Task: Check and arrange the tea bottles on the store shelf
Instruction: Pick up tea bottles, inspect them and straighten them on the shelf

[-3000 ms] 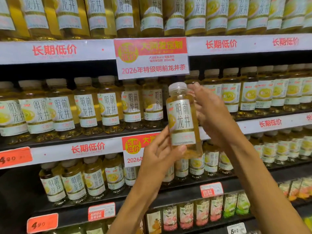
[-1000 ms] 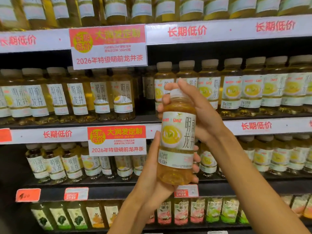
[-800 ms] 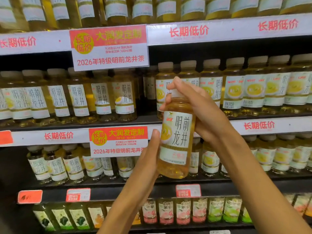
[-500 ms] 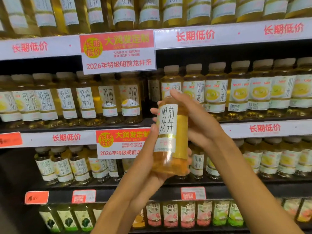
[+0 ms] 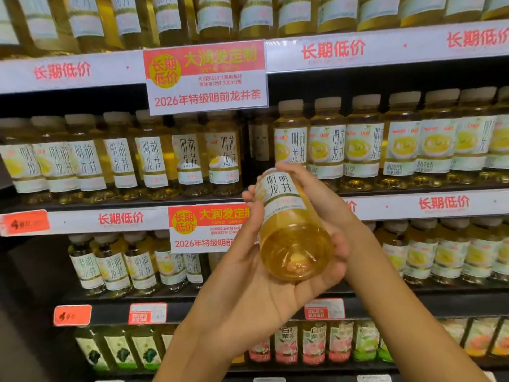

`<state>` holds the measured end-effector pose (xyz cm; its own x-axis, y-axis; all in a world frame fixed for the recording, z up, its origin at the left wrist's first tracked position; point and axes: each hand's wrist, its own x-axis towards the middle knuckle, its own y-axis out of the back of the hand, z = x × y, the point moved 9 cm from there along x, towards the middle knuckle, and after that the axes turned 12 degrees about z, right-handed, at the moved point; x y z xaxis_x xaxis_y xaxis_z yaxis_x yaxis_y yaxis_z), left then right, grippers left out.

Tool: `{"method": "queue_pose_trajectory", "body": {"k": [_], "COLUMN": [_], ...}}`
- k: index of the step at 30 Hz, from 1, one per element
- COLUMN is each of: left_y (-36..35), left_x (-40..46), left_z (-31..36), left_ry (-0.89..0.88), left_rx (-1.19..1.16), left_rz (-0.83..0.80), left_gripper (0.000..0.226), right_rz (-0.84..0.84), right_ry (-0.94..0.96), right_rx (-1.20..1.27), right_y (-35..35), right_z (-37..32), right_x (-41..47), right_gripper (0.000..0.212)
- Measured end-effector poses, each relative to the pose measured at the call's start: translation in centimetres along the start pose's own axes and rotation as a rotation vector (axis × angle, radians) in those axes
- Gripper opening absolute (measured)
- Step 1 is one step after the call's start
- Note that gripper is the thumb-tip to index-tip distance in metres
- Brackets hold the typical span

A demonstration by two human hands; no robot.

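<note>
Tipped over since half a second ago, the tea bottle (image 5: 289, 219) now shows its round base to the camera, cap end toward the shelf (image 5: 413, 205). Both hands grip it: the left hand (image 5: 264, 274) cradles it from below, the right hand (image 5: 325, 205) wraps its far side, in front of the stocked rows.

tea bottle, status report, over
Left hand cradles tea bottle, right hand grips its top. Bottle tipped, base toward camera. Gap in middle shelf row unobstructed.

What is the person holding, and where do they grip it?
A tea bottle: the left hand cradles its lower body and base, the right hand wraps its top end.
</note>
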<state>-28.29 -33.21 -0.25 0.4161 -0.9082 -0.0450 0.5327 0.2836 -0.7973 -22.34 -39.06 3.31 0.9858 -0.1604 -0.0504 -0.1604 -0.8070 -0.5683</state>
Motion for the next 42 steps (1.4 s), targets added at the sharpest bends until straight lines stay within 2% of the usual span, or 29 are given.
{"method": "queue_pose_trajectory", "body": {"k": [1, 3, 4, 5, 6, 8, 10, 12, 15, 18, 20, 22, 26, 32, 35, 38, 42], "left_y": [0.1, 0.2, 0.2, 0.2, 0.1, 0.2, 0.4, 0.9, 2.1, 3.1, 3.9, 4.6, 4.4, 4.1, 3.9, 3.6, 3.4], "left_x": [-0.1, -0.2, -0.3, -0.4, -0.4, -0.5, -0.3, 0.2, 1.0, 1.3, 1.3, 1.4, 1.8, 2.1, 1.9, 1.6, 1.6], "left_z": [0.2, 0.5, 0.6, 0.6, 0.5, 0.5, 0.5, 0.5, 1.0, 1.7, 2.3, 2.8, 2.6, 5.3, 7.2, 8.3, 8.5], "left_ry": [-0.006, -0.025, -0.028, -0.027, -0.026, -0.028, -0.032, -0.066, -0.141, -0.249, -0.322, -0.365, -0.423, -0.656, -0.806, -0.918, -0.945], "left_rx": [0.010, 0.019, 0.019, 0.017, 0.016, 0.026, 0.038, 0.077, 0.098, 0.325, 0.499, 0.563, 0.669, 0.914, 0.946, 0.995, 1.014], "left_rz": [0.017, 0.027, 0.025, 0.022, 0.015, 0.006, 0.011, 0.016, 0.010, 0.046, 0.130, 0.194, 0.190, 0.244, 0.258, 0.276, 0.263], "left_gripper": [0.056, 0.055, 0.054, 0.052, 0.051, 0.050, 0.055, 0.064, 0.074, 0.057, 0.045, 0.046, 0.038, 0.053, 0.061, 0.066, 0.066], "right_rz": [-0.073, -0.251, -0.167, -0.005, 0.085, 0.071, 0.067, 0.047, -0.005, 0.058, 0.124, 0.122, 0.126, -0.046, -0.171, -0.250, -0.277], "right_ry": [-0.019, 0.067, 0.151, 0.221, 0.225, 0.095, 0.039, 0.144, 0.293, 0.397, 0.467, 0.501, 0.624, 0.858, 0.884, 0.902, 0.934], "right_rx": [0.005, 0.002, -0.046, -0.100, -0.144, -0.095, -0.014, -0.045, -0.109, -0.175, -0.335, -0.478, -0.594, -0.577, -0.640, -0.691, -0.743], "right_y": [-0.9, -3.1, -2.5, -0.7, 0.2, 0.2, -0.3, -0.2, -0.8, 0.0, 0.5, 0.4, 0.2, -0.9, -1.8, -2.5, -3.2], "right_z": [0.6, 1.0, 0.5, -0.1, -0.6, -0.3, -0.4, -1.5, -3.2, -4.2, -4.6, -4.5, -4.8, -6.0, -5.8, -5.8, -5.8], "right_x": [-1.0, -3.2, -3.2, -2.2, -1.6, -0.1, 0.5, 0.8, 0.4, 0.2, 0.0, -0.5, -1.3, -3.3, -4.3, -5.2, -5.7], "right_gripper": [0.051, 0.043, 0.037, 0.025, 0.018, 0.035, 0.030, 0.023, 0.027, 0.040, 0.046, 0.046, 0.043, 0.060, 0.070, 0.071, 0.071]}}
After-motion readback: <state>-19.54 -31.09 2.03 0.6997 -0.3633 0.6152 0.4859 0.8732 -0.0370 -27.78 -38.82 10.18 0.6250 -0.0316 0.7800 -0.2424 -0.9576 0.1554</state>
